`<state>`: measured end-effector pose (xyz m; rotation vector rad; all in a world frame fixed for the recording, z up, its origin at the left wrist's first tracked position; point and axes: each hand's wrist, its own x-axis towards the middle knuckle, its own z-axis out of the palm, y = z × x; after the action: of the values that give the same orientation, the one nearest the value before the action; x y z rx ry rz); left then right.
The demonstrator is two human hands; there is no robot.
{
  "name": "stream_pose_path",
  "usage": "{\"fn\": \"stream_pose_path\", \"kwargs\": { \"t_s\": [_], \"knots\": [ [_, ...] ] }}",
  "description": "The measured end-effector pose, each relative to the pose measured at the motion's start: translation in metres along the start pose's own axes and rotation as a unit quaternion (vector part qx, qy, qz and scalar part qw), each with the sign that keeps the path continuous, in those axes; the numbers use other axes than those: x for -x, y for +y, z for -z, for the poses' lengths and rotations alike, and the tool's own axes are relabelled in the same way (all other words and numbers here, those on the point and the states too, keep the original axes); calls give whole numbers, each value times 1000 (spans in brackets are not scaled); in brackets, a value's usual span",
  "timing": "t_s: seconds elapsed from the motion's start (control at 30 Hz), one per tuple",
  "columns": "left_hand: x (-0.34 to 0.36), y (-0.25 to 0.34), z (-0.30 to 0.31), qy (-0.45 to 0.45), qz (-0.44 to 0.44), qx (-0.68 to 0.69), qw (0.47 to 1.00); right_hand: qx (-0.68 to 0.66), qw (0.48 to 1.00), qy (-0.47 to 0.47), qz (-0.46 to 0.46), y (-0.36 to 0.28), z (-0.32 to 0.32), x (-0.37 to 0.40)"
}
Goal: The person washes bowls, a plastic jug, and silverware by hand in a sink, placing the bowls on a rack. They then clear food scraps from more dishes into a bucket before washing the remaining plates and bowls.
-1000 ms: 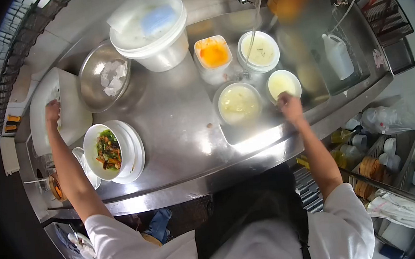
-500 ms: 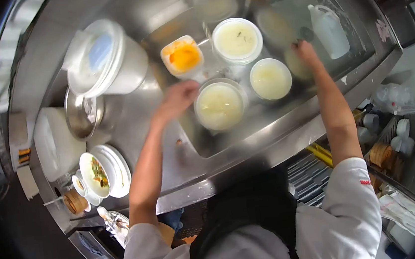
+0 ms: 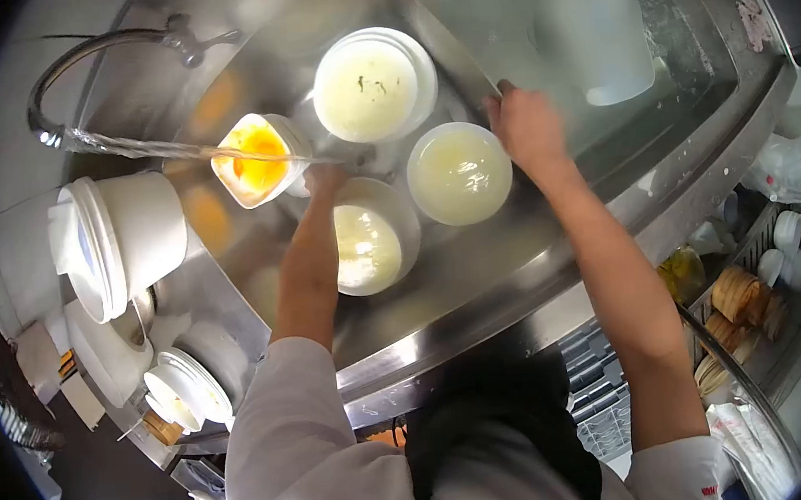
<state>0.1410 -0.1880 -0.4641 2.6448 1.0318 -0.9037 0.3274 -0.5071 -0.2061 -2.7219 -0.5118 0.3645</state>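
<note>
My left hand reaches into the sink between a square white tub streaked with orange and a round tub of cloudy liquid. Its fingers are smeared and partly hidden beside the running water. At the divider between the two basins, my right hand has its fingers curled in; whatever they hold, if anything, is hidden. Close to its left is a white bowl of cloudy liquid. Behind these stands a larger white tub with dark green bits floating.
A curved faucet pours from the left. In the right basin, a translucent jug lies in water. White lidded buckets and stacked dishes stand at left. Bamboo steamers sit on a lower rack at right.
My view has turned, and the faucet with its stream has come into sight. My right hand has moved left to the basin divider. My left hand is now farther in, beside the square tub.
</note>
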Motion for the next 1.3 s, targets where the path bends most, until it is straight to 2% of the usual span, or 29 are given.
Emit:
{"fn": "stream_pose_path", "kwargs": {
  "t_s": [0.03,0.13,0.23,0.27,0.37,0.47,0.57,0.6,0.67,0.77,0.9,1.07,1.2,1.3],
  "knots": [
    [0,3,-5,30,50,36,998,0,1000,-10,-8,0,2,0],
    [-5,12,-9,57,-3,109,992,-7,999,-32,-18,-4,5,-3],
    [-3,35,-2,69,-131,-5,989,-15,999,-42,-26,-4,6,-3],
    [17,51,16,99,-113,34,988,-15,999,-45,-27,-4,6,-3],
    [25,63,25,78,-21,88,993,-18,998,-55,-34,-4,7,-4],
    [-9,57,-22,58,-106,129,984,-23,996,-68,-45,-6,8,-5],
    [-15,70,-46,155,-204,135,957,-27,996,-67,-44,-5,9,-5],
    [-14,74,-49,104,-169,132,971,-29,997,-66,-41,-6,9,-4],
    [19,101,-3,2,-97,127,987,-17,994,-91,-53,-9,13,-5],
    [18,110,-14,13,-69,140,988,-11,994,-94,-56,-11,15,-6],
    [24,106,-20,48,-124,65,989,-13,995,-88,-55,-11,15,-5],
    [25,115,-21,74,-84,105,988,-3,994,-94,-56,-9,13,-6],
    [20,111,-19,31,-30,123,991,-12,994,-92,-61,-11,14,-6],
    [6,101,-29,10,-84,75,994,-18,993,-103,-58,-10,15,-6]
  ]
}}
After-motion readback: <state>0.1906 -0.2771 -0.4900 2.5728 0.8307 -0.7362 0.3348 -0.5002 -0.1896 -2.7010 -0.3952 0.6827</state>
